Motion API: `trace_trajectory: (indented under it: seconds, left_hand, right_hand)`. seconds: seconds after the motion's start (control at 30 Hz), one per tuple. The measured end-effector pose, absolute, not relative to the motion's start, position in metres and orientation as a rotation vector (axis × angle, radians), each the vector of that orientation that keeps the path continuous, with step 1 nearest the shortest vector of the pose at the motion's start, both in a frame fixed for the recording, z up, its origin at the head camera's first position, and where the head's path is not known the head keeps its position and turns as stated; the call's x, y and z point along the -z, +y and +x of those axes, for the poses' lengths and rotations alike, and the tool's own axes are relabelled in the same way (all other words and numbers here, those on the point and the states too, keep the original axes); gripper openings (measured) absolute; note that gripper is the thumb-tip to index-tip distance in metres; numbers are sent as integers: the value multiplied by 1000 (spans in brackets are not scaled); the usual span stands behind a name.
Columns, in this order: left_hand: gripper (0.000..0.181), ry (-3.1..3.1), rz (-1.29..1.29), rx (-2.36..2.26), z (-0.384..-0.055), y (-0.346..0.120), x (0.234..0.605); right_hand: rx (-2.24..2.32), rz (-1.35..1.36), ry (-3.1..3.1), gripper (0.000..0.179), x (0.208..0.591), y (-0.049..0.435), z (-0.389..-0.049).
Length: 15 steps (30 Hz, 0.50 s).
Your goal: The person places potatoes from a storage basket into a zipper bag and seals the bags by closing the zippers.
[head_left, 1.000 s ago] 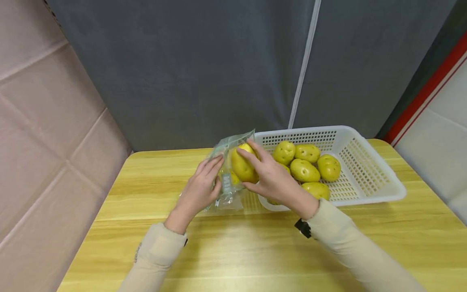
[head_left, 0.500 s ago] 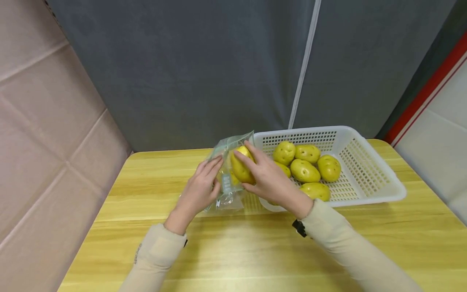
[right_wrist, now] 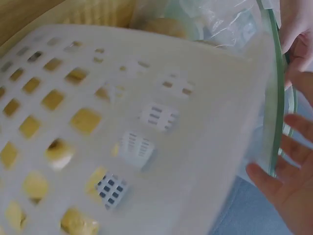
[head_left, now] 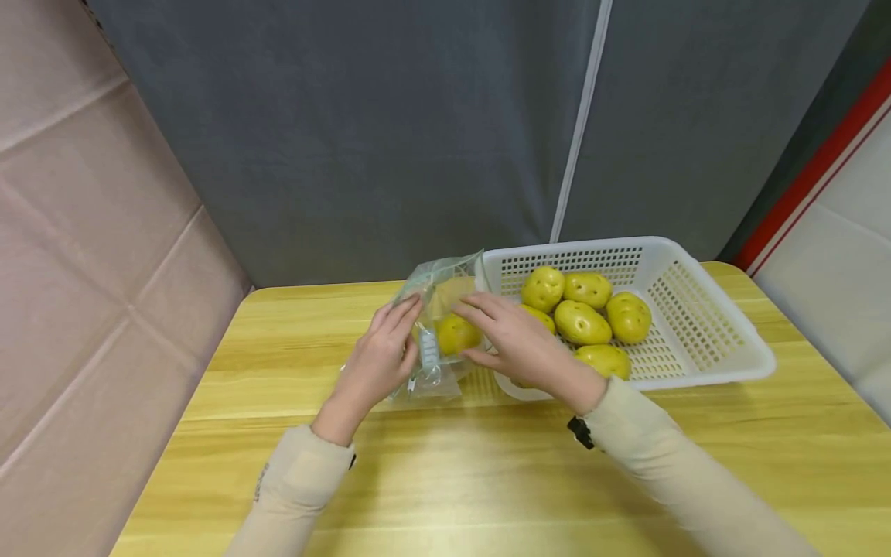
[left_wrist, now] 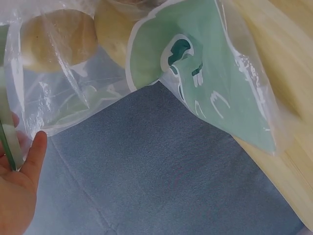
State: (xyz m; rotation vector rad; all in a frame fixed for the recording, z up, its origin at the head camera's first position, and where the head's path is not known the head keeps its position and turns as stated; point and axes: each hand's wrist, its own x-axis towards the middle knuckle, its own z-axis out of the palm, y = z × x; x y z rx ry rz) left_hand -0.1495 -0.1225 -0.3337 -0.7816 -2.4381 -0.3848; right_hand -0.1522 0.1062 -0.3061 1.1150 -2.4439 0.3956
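A clear plastic zip bag with green printing lies between my hands, its mouth facing the white basket. My left hand pinches the bag's edge; in the left wrist view its thumb and fingers are at the green-edged rim. A yellow potato lies inside the bag, and the left wrist view shows two potatoes through the plastic. My right hand is at the bag's mouth, its fingers spread and holding nothing. In the right wrist view, its fingertips are close to the bag's green rim.
Several yellow potatoes sit in the basket's left part. The basket's left end stands right beside the bag's mouth. Both rest on a wooden table whose far edge meets a grey cloth wall.
My right hand has let go of the potato, which has gone lower into the bag. The right fingers have drawn slightly back from the bag's upper rim. The left hand has hardly moved.
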Motion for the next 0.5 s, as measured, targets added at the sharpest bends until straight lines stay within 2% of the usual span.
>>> trace_trajectory:
  seconds: [0.23,0.5]
  left_hand:
    - [46,-2478,-733,386,-150,-123,333]
    - [45,-2474,-735,484,-149,-121,332]
  right_hand:
    - [-265,1226,-2438,36,308,118,-150]
    - [-240,1176,-2409,8,312,128,-149]
